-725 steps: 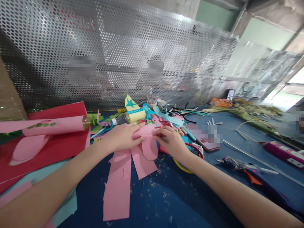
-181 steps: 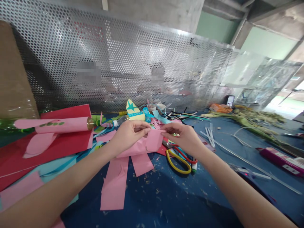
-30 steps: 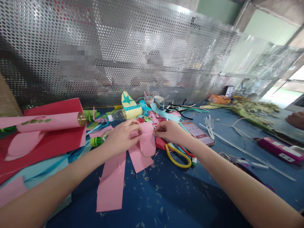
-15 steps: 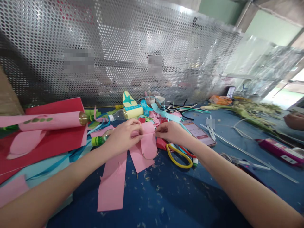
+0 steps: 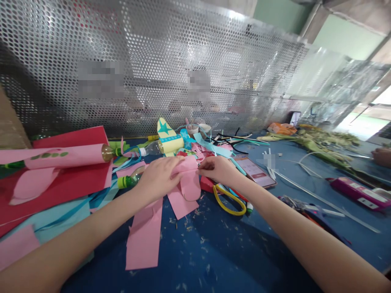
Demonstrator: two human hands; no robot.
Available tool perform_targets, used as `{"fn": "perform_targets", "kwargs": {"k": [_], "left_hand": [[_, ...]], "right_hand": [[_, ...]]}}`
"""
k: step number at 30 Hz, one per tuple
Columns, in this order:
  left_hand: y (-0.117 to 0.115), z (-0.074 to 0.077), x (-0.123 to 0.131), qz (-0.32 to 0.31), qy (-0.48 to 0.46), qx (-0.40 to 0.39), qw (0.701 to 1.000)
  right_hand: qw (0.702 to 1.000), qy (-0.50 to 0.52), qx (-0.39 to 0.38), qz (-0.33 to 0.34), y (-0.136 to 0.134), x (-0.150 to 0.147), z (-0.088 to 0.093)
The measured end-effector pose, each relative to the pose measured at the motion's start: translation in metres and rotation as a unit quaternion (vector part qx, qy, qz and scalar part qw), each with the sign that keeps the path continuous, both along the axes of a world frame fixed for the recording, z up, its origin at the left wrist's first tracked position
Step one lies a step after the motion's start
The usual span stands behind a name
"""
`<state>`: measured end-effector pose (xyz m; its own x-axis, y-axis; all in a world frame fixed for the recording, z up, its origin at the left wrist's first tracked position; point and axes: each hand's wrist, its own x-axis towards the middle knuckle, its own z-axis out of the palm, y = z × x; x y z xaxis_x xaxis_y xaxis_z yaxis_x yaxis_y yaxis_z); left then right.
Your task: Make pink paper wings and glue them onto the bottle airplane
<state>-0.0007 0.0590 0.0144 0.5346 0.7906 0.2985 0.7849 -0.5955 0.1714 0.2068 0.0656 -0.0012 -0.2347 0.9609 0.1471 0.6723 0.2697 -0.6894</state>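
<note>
Both hands are on a piece of pink paper [image 5: 191, 186] with a rounded lower end and a fold across its upper part. My left hand [image 5: 160, 173] pinches its left side at the fold, thumb below and fingers above. On the opposite edge, the thumb and fingertips of my right hand [image 5: 219, 170] are closed. Beneath hang or lie a pink paper strip [image 5: 146, 240] and another pink paper piece [image 5: 183, 206]. Beside my left wrist is a bottle with a green cap [image 5: 124, 182]. Yellow-handled scissors [image 5: 229, 201] lie below my right hand.
A pink-wrapped bottle [image 5: 73, 154] rests on red sheets at left. Behind the hands is a yellow-wrapped bottle [image 5: 171, 143] with a star fin. A phone [image 5: 256, 173], a purple box-like item [image 5: 360, 193] and thin white sticks [image 5: 324, 197] lie right. A perforated metal screen [image 5: 165, 61] stands behind.
My left hand has turned flatter, its fingers laid further over the top of the pink paper's fold. My right hand keeps its pinch at the right edge. The view has shifted slightly.
</note>
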Motion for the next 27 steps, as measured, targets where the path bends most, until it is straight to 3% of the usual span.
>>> {"fn": "perform_targets", "kwargs": {"k": [5, 7, 10, 13, 15, 16, 18, 21, 27], "left_hand": [[-0.001, 0.0, -0.001, 0.0, 0.004, 0.01, 1.0], [0.0, -0.001, -0.001, -0.003, 0.0, 0.014, 1.0], [0.002, -0.002, 0.0, -0.001, 0.002, 0.019, 1.0], [0.006, -0.003, 0.0, 0.006, 0.001, 0.029, 1.0], [0.008, -0.004, 0.0, 0.015, -0.007, 0.035, 0.999], [0.009, -0.005, 0.0, 0.015, 0.0, 0.034, 0.999], [0.01, -0.005, 0.0, 0.013, 0.017, 0.035, 0.999], [0.008, -0.006, 0.001, 0.013, 0.032, 0.041, 0.999], [0.004, -0.009, 0.001, -0.008, 0.04, 0.063, 0.997]], "right_hand": [[1.0, -0.009, 0.004, 0.003, -0.01, 0.008, 0.007], [1.0, -0.027, 0.007, -0.012, -0.025, 0.025, 0.016], [0.993, -0.078, 0.019, -0.087, -0.065, 0.069, 0.027], [0.928, -0.246, 0.077, -0.27, -0.115, 0.119, 0.023], [0.869, -0.319, 0.033, -0.378, -0.145, 0.146, 0.01], [0.857, -0.318, -0.021, -0.404, -0.156, 0.157, 0.002], [0.858, -0.287, -0.078, -0.418, -0.169, 0.17, -0.014], [0.872, -0.234, -0.08, -0.423, -0.172, 0.177, -0.03], [0.888, -0.139, -0.118, -0.423, -0.173, 0.178, -0.031]]}}
